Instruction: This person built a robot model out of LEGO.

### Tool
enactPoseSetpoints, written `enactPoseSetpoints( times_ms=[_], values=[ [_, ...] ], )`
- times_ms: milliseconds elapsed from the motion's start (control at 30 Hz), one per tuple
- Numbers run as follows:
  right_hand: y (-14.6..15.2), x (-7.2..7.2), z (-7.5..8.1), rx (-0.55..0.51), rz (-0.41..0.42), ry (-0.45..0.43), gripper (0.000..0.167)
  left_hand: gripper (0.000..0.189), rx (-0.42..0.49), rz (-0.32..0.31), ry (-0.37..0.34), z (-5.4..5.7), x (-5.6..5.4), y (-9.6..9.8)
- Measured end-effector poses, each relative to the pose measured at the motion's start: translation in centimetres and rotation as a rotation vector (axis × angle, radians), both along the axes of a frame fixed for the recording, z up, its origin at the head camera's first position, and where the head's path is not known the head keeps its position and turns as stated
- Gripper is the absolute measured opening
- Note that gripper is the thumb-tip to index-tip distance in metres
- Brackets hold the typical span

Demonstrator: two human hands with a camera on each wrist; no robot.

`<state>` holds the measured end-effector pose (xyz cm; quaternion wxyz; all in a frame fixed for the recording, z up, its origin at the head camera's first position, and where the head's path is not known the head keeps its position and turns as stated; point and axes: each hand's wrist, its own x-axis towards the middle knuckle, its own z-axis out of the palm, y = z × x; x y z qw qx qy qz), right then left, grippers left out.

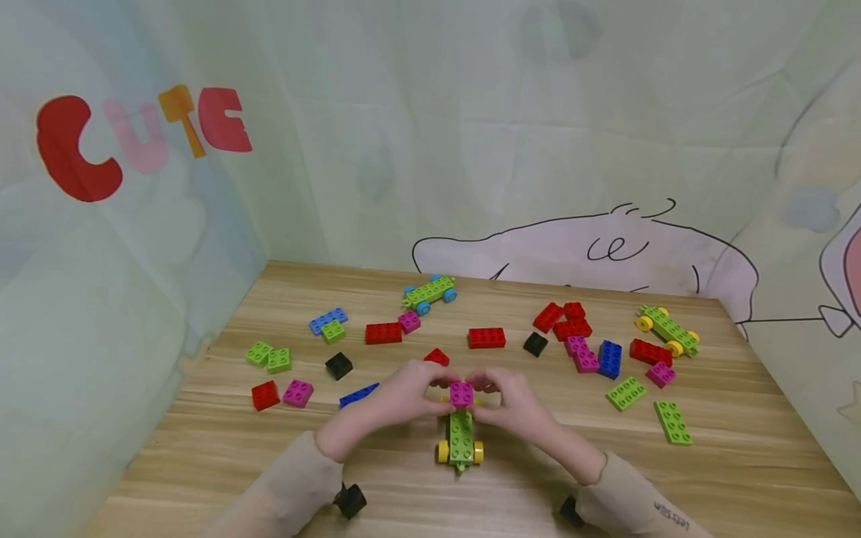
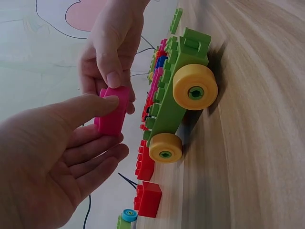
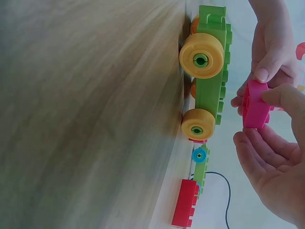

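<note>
A magenta square toy brick is held between both hands above the far end of a green car base with yellow wheels. My left hand pinches the brick from the left with thumb and fingers. From the other side my right hand pinches it too. In the left wrist view the brick hangs apart from the studs of the green base. The right wrist view also shows a gap between the brick and the base, which stands on its wheels.
Beyond the hands lie red bricks, black bricks and a blue-wheeled green base. At right are another yellow-wheeled base, a blue brick and green bricks. More magenta and green bricks lie left.
</note>
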<state>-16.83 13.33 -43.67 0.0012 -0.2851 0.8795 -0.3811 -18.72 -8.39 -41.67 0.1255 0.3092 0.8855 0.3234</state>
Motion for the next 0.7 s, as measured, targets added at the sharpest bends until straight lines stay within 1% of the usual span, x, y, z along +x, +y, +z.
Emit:
enactPoseSetpoints(
  times_ms=[233,533,700],
  values=[
    [0.08,0.14,-0.09,0.021,0.007,-0.036,0.028,0.039,-0.008,-0.024,-0.018,-0.26,0.03,-0.08],
    [0.18,0.25,-0.07,0.049,0.01,-0.095,0.026,0.034,-0.019,-0.032,-0.027,-0.59,0.04,0.03],
    [0.21,0.14,-0.28,0.071,0.016,-0.087,0.027,0.033,-0.03,-0.04,-0.022,-0.78,0.04,0.03]
  ],
)
